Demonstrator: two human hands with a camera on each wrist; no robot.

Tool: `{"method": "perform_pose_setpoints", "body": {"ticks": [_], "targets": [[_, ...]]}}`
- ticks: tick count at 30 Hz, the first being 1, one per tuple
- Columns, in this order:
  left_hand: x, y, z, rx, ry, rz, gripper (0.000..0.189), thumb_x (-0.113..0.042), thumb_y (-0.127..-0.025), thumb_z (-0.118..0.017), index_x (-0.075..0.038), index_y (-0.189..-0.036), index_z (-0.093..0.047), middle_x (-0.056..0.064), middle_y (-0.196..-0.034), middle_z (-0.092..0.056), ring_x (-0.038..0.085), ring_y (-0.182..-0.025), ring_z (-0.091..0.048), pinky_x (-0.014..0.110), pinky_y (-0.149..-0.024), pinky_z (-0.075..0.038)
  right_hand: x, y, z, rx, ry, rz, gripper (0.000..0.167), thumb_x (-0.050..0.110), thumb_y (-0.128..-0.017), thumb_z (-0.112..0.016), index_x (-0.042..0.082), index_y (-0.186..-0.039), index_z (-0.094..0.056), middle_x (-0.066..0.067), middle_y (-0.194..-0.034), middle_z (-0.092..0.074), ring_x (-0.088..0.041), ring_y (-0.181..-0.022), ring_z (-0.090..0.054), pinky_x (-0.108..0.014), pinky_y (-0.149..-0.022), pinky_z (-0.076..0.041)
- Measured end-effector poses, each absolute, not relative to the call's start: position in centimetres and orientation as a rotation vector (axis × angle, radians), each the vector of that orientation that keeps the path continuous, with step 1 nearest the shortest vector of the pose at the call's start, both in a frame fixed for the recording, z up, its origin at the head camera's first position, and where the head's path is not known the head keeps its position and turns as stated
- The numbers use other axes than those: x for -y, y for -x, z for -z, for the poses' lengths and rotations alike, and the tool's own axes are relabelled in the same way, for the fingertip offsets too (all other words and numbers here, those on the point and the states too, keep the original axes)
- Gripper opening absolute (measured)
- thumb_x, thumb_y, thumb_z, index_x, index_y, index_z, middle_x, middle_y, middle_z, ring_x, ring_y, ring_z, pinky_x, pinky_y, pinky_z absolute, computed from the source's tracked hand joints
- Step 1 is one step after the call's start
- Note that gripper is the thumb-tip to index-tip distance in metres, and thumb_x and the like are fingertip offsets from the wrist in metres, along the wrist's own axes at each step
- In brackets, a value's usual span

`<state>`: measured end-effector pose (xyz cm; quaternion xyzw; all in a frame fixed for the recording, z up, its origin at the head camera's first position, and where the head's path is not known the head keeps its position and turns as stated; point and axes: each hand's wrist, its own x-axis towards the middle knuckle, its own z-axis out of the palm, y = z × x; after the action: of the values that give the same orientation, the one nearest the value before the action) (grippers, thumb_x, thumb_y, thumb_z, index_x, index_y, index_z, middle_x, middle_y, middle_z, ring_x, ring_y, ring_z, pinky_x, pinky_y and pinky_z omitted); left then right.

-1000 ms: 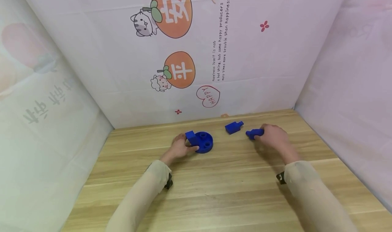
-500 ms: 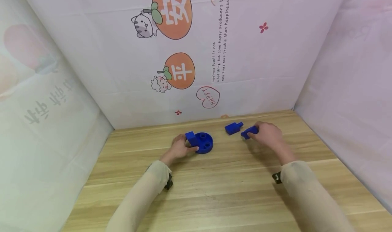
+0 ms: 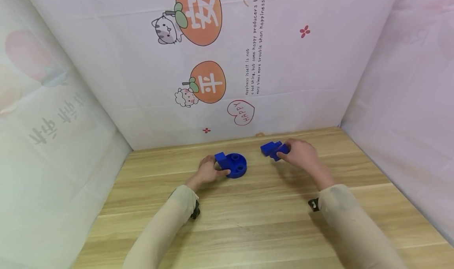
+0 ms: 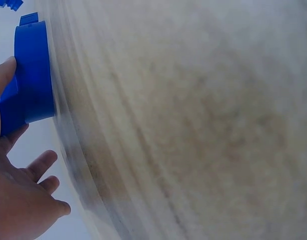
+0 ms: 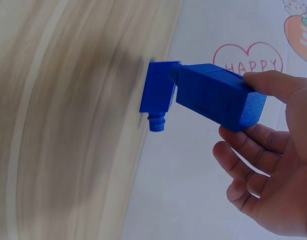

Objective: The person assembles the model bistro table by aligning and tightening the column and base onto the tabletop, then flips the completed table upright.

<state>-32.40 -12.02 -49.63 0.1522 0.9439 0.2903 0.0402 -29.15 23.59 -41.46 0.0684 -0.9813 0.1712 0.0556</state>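
In the head view, my left hand grips a round blue base at its left side, thumb at the front. The base has ring-shaped sockets in it, and a blue rectangular block rises from its left part. My right hand holds up a small blue bottle-shaped block, pinched by its broad end between thumb and fingers. Its narrow neck points away from the palm. Another blue bottle-shaped block lies on the table just beyond the held one; whether they touch, I cannot tell.
The wooden table ends at a printed white cloth wall behind the blocks. White cloth also hangs at the left and right. A small dark device sits at the left wrist.
My right hand has moved left with the bottle-shaped block, from apart to just in front of the lying one. The left hand and the round base have stayed in place.
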Motion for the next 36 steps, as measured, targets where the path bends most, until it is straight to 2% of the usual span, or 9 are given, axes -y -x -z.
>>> {"method": "perform_pose_setpoints", "body": {"ticks": [6, 13, 20, 29, 36], "targets": [[12.1, 32.3, 49.6, -2.888, -0.47, -0.878, 0.082, -0.053, -0.087, -0.071, -0.001, -0.146, -0.046, 0.021, -0.147, -0.049, 0.04, -0.145, -0.032, 0.054, -0.122, -0.021, -22.6, 29.2, 41.4, 2.97, -0.242, -0.536, 0.039, 0.047, -0.087, -0.072, 0.01, -0.097, -0.067, -0.005, -0.085, -0.069, -0.02, -0.074, -0.06, -0.034, -0.064, -0.044], [12.1, 32.3, 49.4, -2.88, -0.472, -0.861, 0.083, -0.053, -0.087, -0.071, -0.002, -0.147, -0.045, 0.021, -0.15, -0.046, 0.04, -0.147, -0.028, 0.054, -0.123, -0.019, -21.1, 28.8, 41.1, 2.959, -0.268, -0.541, 0.04, 0.048, -0.087, -0.071, 0.011, -0.102, -0.069, -0.003, -0.086, -0.071, -0.019, -0.074, -0.061, -0.033, -0.063, -0.044], [12.2, 32.5, 49.3, -2.87, -0.433, -0.883, 0.084, -0.053, -0.085, -0.074, -0.001, -0.145, -0.046, 0.021, -0.149, -0.046, 0.038, -0.146, -0.029, 0.054, -0.121, -0.021, -19.2, 28.7, 40.6, 2.947, -0.313, -0.555, 0.034, 0.047, -0.086, -0.073, 0.014, -0.09, -0.067, 0.002, -0.074, -0.064, -0.017, -0.067, -0.055, -0.029, -0.06, -0.038], [12.1, 32.4, 49.2, -2.869, -0.431, -0.864, 0.086, -0.054, -0.085, -0.074, -0.001, -0.146, -0.046, 0.021, -0.15, -0.045, 0.038, -0.145, -0.03, 0.053, -0.122, -0.02, -17.7, 28.9, 40.8, 2.941, -0.354, -0.543, 0.035, 0.049, -0.085, -0.073, 0.016, -0.095, -0.068, 0.001, -0.077, -0.064, -0.017, -0.07, -0.056, -0.029, -0.061, -0.04], [12.1, 32.4, 49.3, -2.876, -0.431, -0.851, 0.088, -0.054, -0.085, -0.073, 0.001, -0.147, -0.044, 0.021, -0.151, -0.044, 0.038, -0.145, -0.031, 0.053, -0.122, -0.02, -16.6, 29.0, 40.9, 2.898, -0.449, -0.519, 0.033, 0.047, -0.084, -0.075, 0.015, -0.091, -0.067, 0.002, -0.073, -0.06, -0.016, -0.066, -0.052, -0.028, -0.058, -0.036]]}}
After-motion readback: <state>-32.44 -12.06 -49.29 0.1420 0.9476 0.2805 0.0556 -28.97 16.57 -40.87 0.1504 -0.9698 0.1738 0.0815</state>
